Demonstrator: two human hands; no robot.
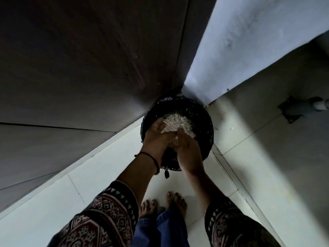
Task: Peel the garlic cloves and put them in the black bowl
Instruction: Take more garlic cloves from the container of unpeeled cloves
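I stand over a round black bin (204,122) lined with a black bag, set in the corner of the floor. A heap of pale garlic skins (178,120) lies inside it. My left hand (155,138) and my right hand (188,150) are held side by side over the bin's near half, palms turned toward each other. A few pale skins (173,140) show between the palms. The fingers of both hands look fairly straight and point down at the heap. No garlic cloves and no black bowl are in view.
A dark wooden door or cabinet panel (80,59) rises at the left and a pale wall (249,41) at the right, meeting behind the bin. My bare feet (163,205) stand on light floor tiles (89,184). A grey pipe fitting (302,107) sticks out at the right.
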